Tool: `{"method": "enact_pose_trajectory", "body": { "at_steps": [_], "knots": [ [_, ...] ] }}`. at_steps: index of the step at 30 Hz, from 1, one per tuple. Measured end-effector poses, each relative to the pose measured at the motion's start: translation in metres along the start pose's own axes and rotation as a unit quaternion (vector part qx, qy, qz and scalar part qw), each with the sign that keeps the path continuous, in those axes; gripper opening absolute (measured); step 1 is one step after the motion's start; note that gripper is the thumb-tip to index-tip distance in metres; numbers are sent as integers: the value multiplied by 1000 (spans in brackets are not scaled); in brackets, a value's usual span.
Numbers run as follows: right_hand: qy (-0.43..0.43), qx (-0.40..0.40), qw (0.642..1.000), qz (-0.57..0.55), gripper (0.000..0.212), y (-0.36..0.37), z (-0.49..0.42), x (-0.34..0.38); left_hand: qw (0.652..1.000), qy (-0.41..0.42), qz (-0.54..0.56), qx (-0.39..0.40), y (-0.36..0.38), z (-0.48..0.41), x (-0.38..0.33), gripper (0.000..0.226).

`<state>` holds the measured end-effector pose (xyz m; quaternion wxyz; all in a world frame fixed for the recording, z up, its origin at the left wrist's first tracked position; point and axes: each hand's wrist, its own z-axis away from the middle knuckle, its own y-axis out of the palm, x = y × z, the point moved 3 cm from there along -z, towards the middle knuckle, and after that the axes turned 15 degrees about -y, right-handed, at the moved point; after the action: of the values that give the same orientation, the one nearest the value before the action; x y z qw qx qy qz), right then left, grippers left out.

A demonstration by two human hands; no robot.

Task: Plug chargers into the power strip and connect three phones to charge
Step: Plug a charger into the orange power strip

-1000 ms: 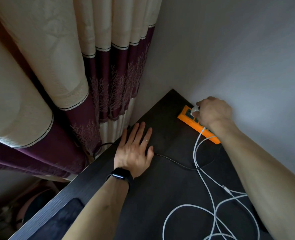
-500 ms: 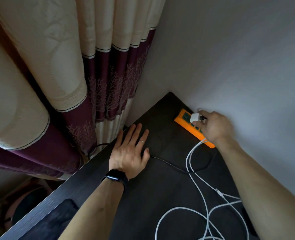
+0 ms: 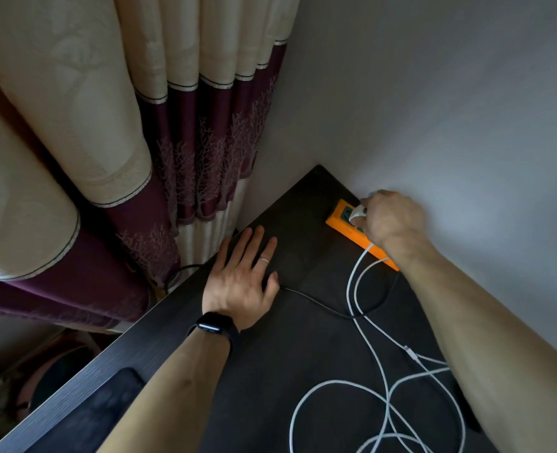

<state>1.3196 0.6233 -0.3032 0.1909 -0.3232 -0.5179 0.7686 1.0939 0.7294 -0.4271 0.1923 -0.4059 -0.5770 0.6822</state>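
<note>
An orange power strip [image 3: 345, 225] lies along the wall at the far corner of a dark table [image 3: 303, 371]. My right hand [image 3: 391, 220] is closed on a white charger [image 3: 357, 213] right over the strip's green sockets; whether its prongs are in a socket is hidden by my fingers. White cables [image 3: 365, 325] trail from under that hand toward me and loop on the table. My left hand [image 3: 243, 282] rests flat on the table, fingers spread, partly covering a thin black cable [image 3: 316, 304]. A dark phone [image 3: 107, 407] lies near the table's left edge, by my forearm.
Cream and maroon curtains [image 3: 172, 142] hang left of the table, close to its edge. A plain grey wall [image 3: 450, 109] borders the table at the back and right. Below the table's left edge lie dim things on the floor [image 3: 25, 387].
My right hand lifted to show the white charger over the strip, then closed down on it again at the strip's far end. My left hand stayed flat on the table.
</note>
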Motion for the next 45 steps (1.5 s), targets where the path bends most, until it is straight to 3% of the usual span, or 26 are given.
{"method": "enact_pose_trajectory", "body": {
  "at_steps": [10, 18, 23, 30, 34, 38, 41, 43, 45],
  "knots": [
    [-30, -2, 998, 56, 36, 1, 5, 9, 1000, 0, -7, 16, -1, 0, -2, 65],
    [-23, -23, 999, 7, 43, 9, 17, 3, 1000, 2, -12, 15, 2, 3, -1, 64],
    [-24, 22, 997, 73, 34, 5, -1, 12, 1000, 1, -21, 15, 4, 0, -1, 65],
    [-25, 21, 997, 68, 31, 6, 3, 8, 998, 1, -34, 55, -4, 2, -5, 67],
    [4, 32, 999, 17, 38, 8, 9, 12, 994, 48, -22, 97, -19, 14, 1, 67],
    [9, 12, 997, -70, 47, 3, 18, 7, 993, 64, -71, 73, -45, 23, 27, 35],
    [18, -79, 996, -45, 66, -14, 39, 13, 990, 25, -77, 113, -66, 23, 39, 34],
    [18, -146, 985, -86, 55, -24, 76, 31, 993, -7, -45, 107, -85, 28, 40, 34],
    [45, -151, 961, -229, 47, -22, 119, 58, 997, -3, -1, 76, -104, 39, 37, 35]
  ]
}}
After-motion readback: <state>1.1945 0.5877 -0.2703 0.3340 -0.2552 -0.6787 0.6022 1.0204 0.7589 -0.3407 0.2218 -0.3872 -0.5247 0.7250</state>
